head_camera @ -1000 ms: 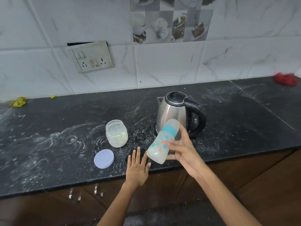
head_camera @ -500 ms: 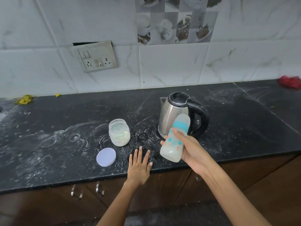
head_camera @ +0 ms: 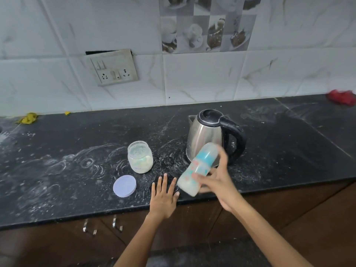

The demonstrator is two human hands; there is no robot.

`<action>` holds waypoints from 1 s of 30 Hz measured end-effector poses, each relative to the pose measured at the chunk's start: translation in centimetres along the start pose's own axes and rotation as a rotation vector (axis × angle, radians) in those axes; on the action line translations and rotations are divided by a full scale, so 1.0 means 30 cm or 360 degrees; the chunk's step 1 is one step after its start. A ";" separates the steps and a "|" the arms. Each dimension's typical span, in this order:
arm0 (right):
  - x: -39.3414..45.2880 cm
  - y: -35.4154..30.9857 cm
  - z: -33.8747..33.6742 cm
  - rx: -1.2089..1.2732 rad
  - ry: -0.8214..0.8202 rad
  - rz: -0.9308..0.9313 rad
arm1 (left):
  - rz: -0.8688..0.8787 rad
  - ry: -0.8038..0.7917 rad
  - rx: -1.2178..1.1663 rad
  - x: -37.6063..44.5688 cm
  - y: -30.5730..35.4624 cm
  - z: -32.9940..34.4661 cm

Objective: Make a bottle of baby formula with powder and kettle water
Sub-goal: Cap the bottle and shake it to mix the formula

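I am tilting the bottle (head_camera: 198,168), right hand (head_camera: 216,182) fingers wrapped around it to mix; left hand (head_camera: 163,197) is lying spread flat, bracing on the desk (head_camera: 57,180).

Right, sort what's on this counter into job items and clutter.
Job items: baby bottle in the right hand; steel kettle; open powder jar; its lilac lid.

Clutter: yellow scrap; red cloth; wall socket plate.

Jar (head_camera: 140,159) left of kettle (head_camera: 208,137) (lid (head_camera: 124,185) before jar).
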State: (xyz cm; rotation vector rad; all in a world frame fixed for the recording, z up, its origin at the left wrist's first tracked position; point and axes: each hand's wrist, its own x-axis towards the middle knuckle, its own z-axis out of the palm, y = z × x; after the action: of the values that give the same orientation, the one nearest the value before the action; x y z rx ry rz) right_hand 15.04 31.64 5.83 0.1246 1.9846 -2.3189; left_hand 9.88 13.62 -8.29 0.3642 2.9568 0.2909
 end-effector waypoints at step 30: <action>0.040 0.003 -0.013 0.0314 0.0236 -0.0087 | -0.0046 0.0088 0.0083 0.021 -0.010 0.052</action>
State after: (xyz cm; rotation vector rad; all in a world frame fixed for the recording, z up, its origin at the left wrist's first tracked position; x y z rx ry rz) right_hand 13.87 32.00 5.54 0.2659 1.8365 -2.6080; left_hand 9.46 13.75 -9.95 0.3242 3.0257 0.2244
